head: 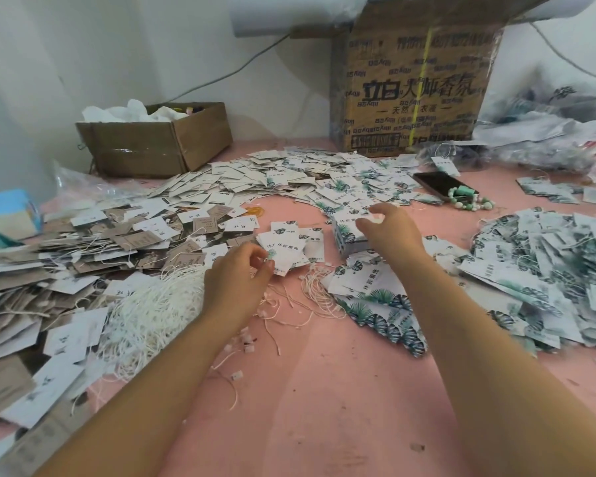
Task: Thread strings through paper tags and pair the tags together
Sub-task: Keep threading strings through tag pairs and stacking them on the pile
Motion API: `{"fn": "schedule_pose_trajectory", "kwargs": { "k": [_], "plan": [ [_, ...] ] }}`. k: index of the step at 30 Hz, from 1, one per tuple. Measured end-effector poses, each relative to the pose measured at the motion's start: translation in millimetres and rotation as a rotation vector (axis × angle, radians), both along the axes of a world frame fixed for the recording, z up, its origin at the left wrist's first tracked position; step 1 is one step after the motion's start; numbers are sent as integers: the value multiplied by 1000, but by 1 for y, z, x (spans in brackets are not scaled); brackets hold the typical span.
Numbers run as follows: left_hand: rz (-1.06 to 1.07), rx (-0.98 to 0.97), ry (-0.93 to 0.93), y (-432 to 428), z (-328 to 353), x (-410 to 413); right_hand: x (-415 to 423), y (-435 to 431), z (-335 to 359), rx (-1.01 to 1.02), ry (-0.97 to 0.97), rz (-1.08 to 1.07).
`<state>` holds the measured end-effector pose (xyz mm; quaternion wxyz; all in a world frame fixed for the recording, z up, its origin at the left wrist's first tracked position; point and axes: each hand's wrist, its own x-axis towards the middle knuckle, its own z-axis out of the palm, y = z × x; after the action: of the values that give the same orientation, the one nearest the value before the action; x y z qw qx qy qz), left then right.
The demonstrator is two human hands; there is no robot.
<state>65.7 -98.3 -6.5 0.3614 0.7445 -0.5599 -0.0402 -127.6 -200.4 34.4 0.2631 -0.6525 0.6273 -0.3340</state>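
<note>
My left hand [238, 273] pinches the near corner of a small fan of white leaf-printed paper tags [286, 249] lying on the pink table [324, 390]. My right hand [389, 232] hovers with spread, relaxed fingers over a neat stack of the same tags [348, 241]; I cannot tell if it touches them. A bundle of white strings [152, 311] lies left of my left wrist, with loose strings [317, 290] between my arms.
Heaps of brown and white tags [66, 256] cover the left side, leaf-printed tags [547, 270] the right and the back. A phone [437, 184] with green beads, two cardboard boxes [159, 139] [410, 87], plastic bags [547, 132] and a blue tissue pack [7, 211] ring the work area.
</note>
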Motion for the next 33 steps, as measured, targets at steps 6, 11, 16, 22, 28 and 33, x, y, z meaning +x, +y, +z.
{"fn": "schedule_pose_trajectory", "kwargs": {
  "k": [6, 11, 16, 22, 28, 33],
  "plan": [
    [235, 226, -75, -28, -9, 4, 3, -15, -16, 162, 328, -47],
    [246, 217, -103, -32, -12, 3, 9, -17, -20, 74, 340, -34],
    [225, 174, -22, -30, -9, 3, 10, -20, -23, 18, 345, -61],
    [190, 104, 187, -31, -6, 6, 6, -24, -23, 16, 309, -84],
    [175, 54, 280, -30, -4, 5, 11, -14, -19, -95, 425, 34],
    [161, -14, 290, -28, -4, 4, 11, -10, -13, -105, 538, 142]
  ]
}}
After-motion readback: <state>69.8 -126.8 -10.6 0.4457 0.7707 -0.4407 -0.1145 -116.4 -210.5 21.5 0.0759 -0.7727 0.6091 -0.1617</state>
